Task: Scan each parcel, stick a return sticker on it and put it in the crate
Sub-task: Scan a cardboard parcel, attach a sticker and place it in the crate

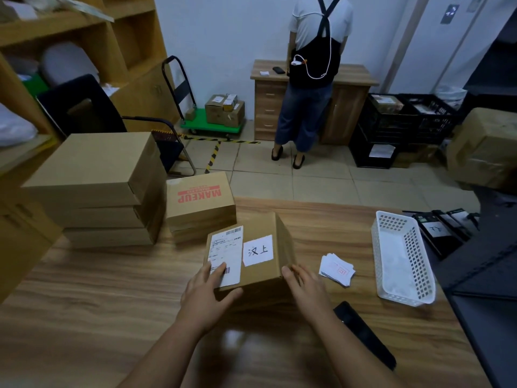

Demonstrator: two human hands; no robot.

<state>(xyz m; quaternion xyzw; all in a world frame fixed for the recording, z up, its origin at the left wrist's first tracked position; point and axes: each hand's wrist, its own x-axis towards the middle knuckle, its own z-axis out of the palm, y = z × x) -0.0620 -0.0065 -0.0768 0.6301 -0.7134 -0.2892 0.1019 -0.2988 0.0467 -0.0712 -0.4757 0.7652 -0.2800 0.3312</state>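
Observation:
A brown cardboard parcel (261, 268) sits in the middle of the wooden table (84, 317). It carries a white shipping label on its left and a white square sticker with two characters on its right. My left hand (208, 289) grips its near left corner, fingers on the label and thumb on the front face. My right hand (306, 284) holds the near right corner. A small stack of white return stickers (337, 269) lies to the right of the parcel. A black handheld scanner (363, 333) lies flat at the near right.
A box marked MAKEUP (200, 203) and a stack of three larger boxes (98, 189) stand behind the parcel to the left. A white perforated basket (402, 256) sits at the table's right. Black crates (405, 119) stand on the floor, and a person (310, 79) faces a cabinet.

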